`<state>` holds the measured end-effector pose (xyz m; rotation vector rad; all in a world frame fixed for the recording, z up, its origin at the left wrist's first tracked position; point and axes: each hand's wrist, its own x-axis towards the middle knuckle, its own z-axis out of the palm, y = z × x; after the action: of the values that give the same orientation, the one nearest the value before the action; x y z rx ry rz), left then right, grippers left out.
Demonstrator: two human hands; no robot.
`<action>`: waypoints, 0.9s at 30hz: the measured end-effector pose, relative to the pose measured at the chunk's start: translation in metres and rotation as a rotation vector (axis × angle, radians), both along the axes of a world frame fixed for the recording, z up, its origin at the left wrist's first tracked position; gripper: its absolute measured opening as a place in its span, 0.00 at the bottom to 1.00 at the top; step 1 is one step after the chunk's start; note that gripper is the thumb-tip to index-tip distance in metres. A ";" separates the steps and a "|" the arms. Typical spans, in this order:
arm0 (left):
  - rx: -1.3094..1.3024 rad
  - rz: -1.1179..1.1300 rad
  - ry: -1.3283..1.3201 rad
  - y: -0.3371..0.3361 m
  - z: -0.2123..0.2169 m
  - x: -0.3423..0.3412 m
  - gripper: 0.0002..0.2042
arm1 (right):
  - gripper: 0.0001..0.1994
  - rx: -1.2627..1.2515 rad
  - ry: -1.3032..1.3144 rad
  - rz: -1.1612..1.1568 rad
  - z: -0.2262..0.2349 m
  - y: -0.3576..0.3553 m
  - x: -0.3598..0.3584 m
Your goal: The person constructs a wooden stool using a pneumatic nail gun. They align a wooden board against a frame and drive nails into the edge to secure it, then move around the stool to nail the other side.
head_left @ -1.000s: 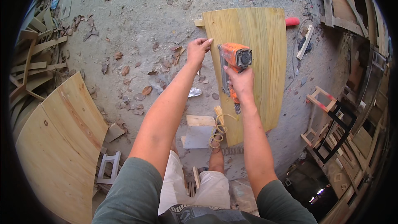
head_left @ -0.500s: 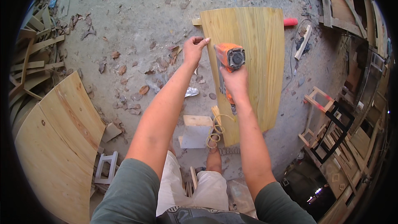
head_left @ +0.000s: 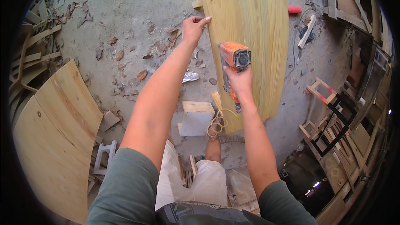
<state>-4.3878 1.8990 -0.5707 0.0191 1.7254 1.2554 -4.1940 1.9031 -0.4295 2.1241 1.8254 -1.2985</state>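
A wide board of yellowish planks (head_left: 266,58), slightly tapered toward me, is in front of me with a strip of wood showing under its far left corner. My left hand (head_left: 193,29) has its fingers curled at the board's left edge, the thumb resting on that edge. In my right hand (head_left: 241,81) is an orange nail gun (head_left: 234,54), its dark round cap facing up. The gun is over the board's left edge, nearer to me than my left hand; its tip is hidden. A yellow coiled air hose (head_left: 216,123) hangs near the gun's handle end.
A pale box-like block (head_left: 197,118) stands by my feet. Another large curved board (head_left: 58,141) leans at the left, beside scrap wood (head_left: 31,58). On the right are a red cylinder (head_left: 294,9), a loose batten (head_left: 306,32), small wooden frames (head_left: 321,93) and a black frame (head_left: 333,127).
The nail gun has come toward me along the board's left edge. My left hand keeps its place on the edge. The whole scene sits higher in the picture.
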 end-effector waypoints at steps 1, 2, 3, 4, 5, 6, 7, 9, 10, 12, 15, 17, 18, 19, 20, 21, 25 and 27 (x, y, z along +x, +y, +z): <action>-0.001 0.008 -0.005 -0.001 -0.001 0.000 0.23 | 0.16 -0.019 -0.002 -0.009 0.002 -0.003 0.004; 0.000 0.014 -0.009 -0.001 -0.003 0.000 0.22 | 0.16 -0.035 -0.003 -0.019 0.002 -0.005 0.007; 0.002 0.021 -0.012 -0.001 -0.004 0.001 0.22 | 0.15 -0.038 -0.008 -0.006 0.002 -0.006 0.010; -0.006 0.023 -0.013 -0.001 -0.006 0.002 0.22 | 0.15 -0.041 -0.012 0.007 0.001 -0.007 0.013; -0.013 0.024 -0.016 0.000 -0.005 0.003 0.22 | 0.15 -0.043 -0.017 0.019 0.001 -0.008 0.017; -0.020 0.025 -0.018 0.001 -0.004 0.003 0.21 | 0.15 -0.042 -0.022 0.021 0.000 -0.009 0.020; -0.023 0.022 -0.015 0.001 -0.004 0.004 0.21 | 0.15 -0.042 -0.027 0.023 0.000 -0.010 0.023; -0.030 0.016 -0.005 -0.001 -0.004 0.004 0.22 | 0.15 -0.040 -0.022 0.020 0.001 -0.013 0.024; -0.031 0.015 -0.002 -0.002 -0.004 0.004 0.22 | 0.15 -0.037 -0.016 0.015 0.001 -0.016 0.024; -0.029 0.013 0.003 0.000 -0.003 0.004 0.22 | 0.15 0.014 0.018 0.039 -0.001 -0.018 0.028; -0.045 -0.015 0.021 0.001 -0.002 0.005 0.22 | 0.14 0.105 0.047 0.098 -0.012 -0.021 0.035; -0.042 0.000 0.027 0.002 -0.002 0.005 0.23 | 0.14 0.105 -0.004 0.102 -0.015 -0.021 0.034; -0.041 0.009 0.031 0.002 -0.003 0.004 0.23 | 0.14 0.119 0.005 0.100 -0.017 -0.022 0.033; -0.045 0.016 0.045 0.001 -0.004 0.004 0.23 | 0.14 0.134 0.014 0.098 -0.018 -0.022 0.032; -0.047 0.023 0.056 0.000 -0.002 0.005 0.23 | 0.14 0.151 0.019 0.095 -0.017 -0.023 0.033; -0.048 0.029 0.067 0.000 -0.001 0.007 0.23 | 0.14 0.130 0.011 0.105 -0.015 -0.023 0.034; -0.114 -0.070 0.172 -0.004 0.005 0.015 0.23 | 0.14 0.119 0.034 0.101 -0.010 -0.030 0.047; -0.101 -0.145 0.200 -0.013 0.006 0.028 0.24 | 0.15 0.124 0.041 0.087 -0.009 -0.042 0.062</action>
<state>-4.3600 1.8864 -0.5648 0.2131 1.9212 1.0880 -4.1315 1.8607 -0.4389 2.0645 2.0404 -1.2494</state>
